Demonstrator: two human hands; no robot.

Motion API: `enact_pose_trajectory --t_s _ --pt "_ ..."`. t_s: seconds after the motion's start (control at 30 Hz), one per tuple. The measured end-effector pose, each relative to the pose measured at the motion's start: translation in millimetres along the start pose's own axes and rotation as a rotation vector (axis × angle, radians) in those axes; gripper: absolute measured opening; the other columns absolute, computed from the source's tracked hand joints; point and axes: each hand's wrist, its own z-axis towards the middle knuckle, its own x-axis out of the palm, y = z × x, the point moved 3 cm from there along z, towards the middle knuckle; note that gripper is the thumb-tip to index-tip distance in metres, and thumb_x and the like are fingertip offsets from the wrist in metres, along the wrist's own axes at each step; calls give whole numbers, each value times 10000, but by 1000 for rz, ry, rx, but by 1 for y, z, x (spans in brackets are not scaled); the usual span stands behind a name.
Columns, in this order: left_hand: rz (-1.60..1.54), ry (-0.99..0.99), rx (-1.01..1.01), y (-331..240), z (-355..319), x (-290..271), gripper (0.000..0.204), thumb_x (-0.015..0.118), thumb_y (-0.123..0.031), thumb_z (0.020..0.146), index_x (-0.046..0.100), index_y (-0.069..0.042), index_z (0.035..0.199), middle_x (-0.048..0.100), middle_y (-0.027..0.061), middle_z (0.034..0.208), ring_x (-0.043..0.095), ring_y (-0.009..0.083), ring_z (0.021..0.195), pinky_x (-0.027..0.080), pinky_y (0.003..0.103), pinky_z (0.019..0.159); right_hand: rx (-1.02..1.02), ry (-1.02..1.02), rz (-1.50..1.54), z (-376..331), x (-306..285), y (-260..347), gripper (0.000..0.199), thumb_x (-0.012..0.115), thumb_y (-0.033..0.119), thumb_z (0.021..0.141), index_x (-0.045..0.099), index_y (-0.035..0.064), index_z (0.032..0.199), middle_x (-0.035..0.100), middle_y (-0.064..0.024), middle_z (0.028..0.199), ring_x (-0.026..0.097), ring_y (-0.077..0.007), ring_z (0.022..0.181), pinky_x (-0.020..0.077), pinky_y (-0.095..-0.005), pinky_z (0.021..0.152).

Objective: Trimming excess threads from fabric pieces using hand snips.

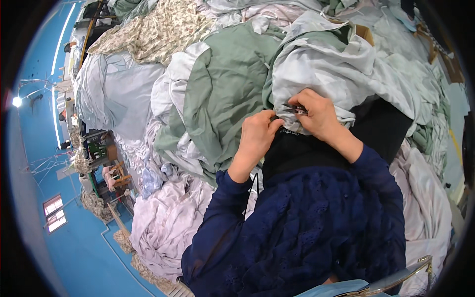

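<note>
My right hand (320, 117) is closed around a small pair of thread snips (291, 108), with the dark blades pointing left toward my other hand. Close beside it, my left hand (257, 133) pinches the edge of a white and green cloth (316, 69) between thumb and fingers. What exactly lies between those fingertips is partly hidden. The cloth rests over my lap, on black trousers (302, 151), and spreads up and to the right.
Heaped green fabric (227, 84) and white cloth lie ahead, with a floral-patterned cloth (158, 30) farther off. A pile of pale pink fabric (170, 222) is at my left, and more pale cloth (420, 198) at my right. A wooden stool (118, 176) stands on the left.
</note>
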Motion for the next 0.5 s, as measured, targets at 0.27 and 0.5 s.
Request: enact_pose_trajectory --t_s 0.27,0.5 --pt "-800 164 -243 7 6 -5 102 705 -70 874 675 13 825 569 -10 812 481 58 673 369 215 601 16 -63 49 3 9 -5 286 684 -15 738 661 55 1015 639 -93 914 660 -267 794 525 -330 678" --pt "-1136 79 -94 -12 0 9 115 605 -72 962 628 -7 871 643 71 945 541 69 601 373 194 520 34 -200 157 11 8 -4 238 626 -33 848 641 11 1081 650 -138 965 658 -280 871 527 -330 743"
